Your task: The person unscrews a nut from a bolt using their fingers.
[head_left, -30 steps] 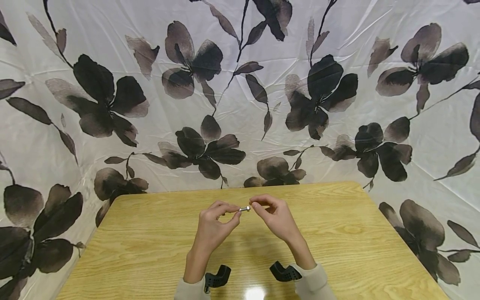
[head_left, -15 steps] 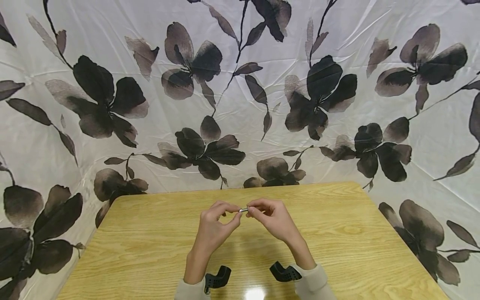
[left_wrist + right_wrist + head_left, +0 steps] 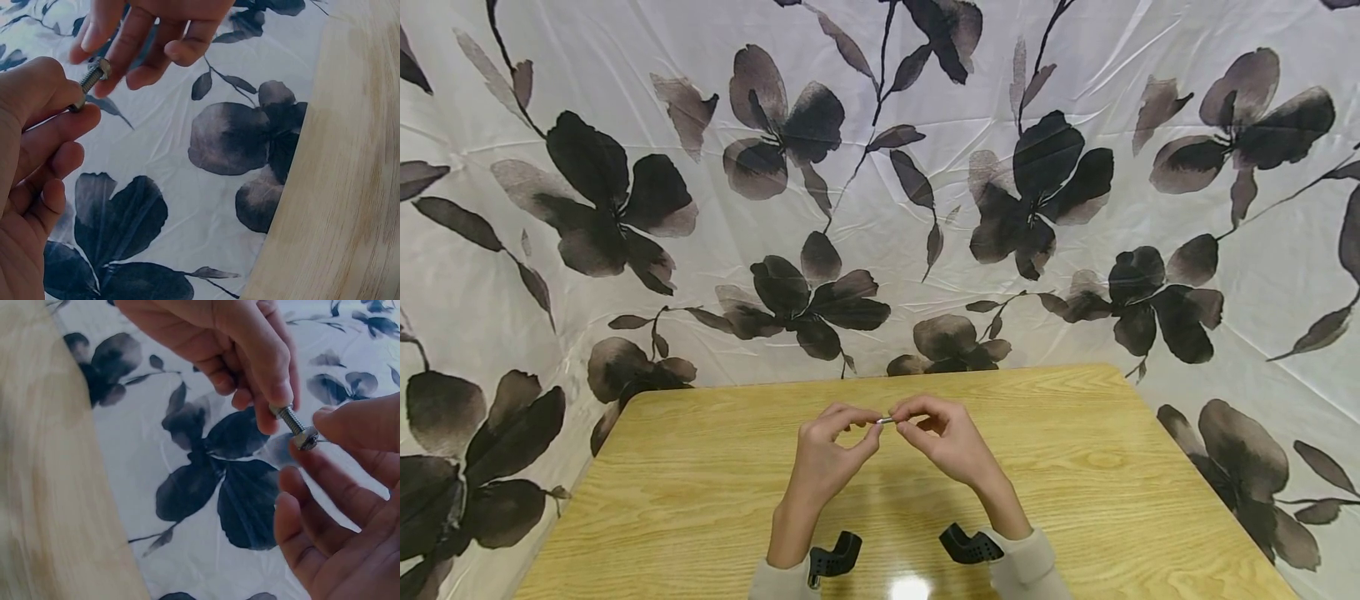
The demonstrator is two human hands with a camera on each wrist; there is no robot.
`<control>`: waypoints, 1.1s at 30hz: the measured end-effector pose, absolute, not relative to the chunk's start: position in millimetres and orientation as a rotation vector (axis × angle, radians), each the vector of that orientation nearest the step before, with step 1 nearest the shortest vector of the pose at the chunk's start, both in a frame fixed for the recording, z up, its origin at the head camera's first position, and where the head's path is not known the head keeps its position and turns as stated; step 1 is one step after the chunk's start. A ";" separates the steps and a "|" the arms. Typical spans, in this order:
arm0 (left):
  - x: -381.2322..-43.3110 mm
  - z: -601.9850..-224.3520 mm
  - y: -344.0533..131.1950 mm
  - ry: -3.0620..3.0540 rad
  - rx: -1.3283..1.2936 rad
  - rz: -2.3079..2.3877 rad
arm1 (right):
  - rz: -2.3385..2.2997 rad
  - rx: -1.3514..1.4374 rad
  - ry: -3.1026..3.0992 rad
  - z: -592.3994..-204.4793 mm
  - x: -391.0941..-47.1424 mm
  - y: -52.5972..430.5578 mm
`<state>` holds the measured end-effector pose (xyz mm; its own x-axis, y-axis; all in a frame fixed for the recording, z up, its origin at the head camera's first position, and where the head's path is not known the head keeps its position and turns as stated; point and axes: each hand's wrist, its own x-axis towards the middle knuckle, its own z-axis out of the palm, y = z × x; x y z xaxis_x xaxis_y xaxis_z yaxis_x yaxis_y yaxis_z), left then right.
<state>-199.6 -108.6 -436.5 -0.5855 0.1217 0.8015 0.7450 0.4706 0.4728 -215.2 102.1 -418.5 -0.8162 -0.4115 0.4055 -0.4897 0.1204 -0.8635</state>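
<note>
A small silver bolt [image 3: 291,420] with a threaded shank is held in the air between the two hands. My left hand [image 3: 827,450] pinches one end of it between thumb and forefinger, mostly covering that end. On the other end sits a hex piece that looks like a nut [image 3: 305,439], also visible as a nut [image 3: 99,66] in the left wrist view. My right hand [image 3: 951,437] surrounds this end with loosely bent fingers. Its forefinger lies right against the nut, while the thumb appears slightly apart from it.
Below both hands lies a light wood-grain table [image 3: 700,483]. A white cloth with dark flowers [image 3: 925,250] hangs behind and along its sides. Black wrist mounts [image 3: 837,553] sit by both beige sleeves [image 3: 1026,567].
My right thumb and forefinger came in from the right onto the bolt's end by half a second ago. They have since spread slightly around it. My left hand has stayed nearly still.
</note>
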 end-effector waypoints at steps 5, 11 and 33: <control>-199.2 -435.6 -107.9 -2.009 -0.704 -1.118 | 1.825 0.928 -2.236 -418.7 -214.9 102.0; -200.0 -436.0 -107.6 -1.981 -0.706 -1.104 | 1.807 0.781 -2.346 -418.9 -217.2 101.7; -199.5 -436.7 -107.9 -1.971 -0.728 -1.116 | 1.786 0.801 -2.478 -421.5 -217.8 102.4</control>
